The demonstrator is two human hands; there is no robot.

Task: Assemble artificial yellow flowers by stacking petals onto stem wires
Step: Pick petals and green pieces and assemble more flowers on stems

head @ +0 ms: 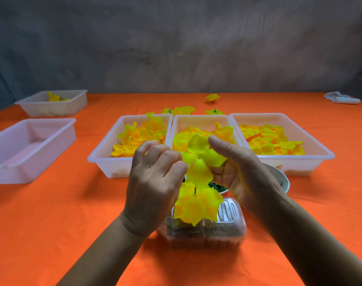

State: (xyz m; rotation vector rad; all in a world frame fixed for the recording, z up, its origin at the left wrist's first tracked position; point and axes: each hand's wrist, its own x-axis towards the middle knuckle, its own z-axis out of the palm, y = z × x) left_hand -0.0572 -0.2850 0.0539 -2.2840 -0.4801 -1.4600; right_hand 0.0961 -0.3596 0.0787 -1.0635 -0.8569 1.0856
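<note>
Left hand [155, 182] pinches the stem wire [191, 164]; right hand [239, 174] cups the petal layer [198, 159] above the clear box [227, 223]. Risk: miss its centre hole and you tear the petal.

Yellow petal layer [199, 159] held above stacked yellow petals [198, 205] threaded on an upright stem wire [195, 190].
</note>
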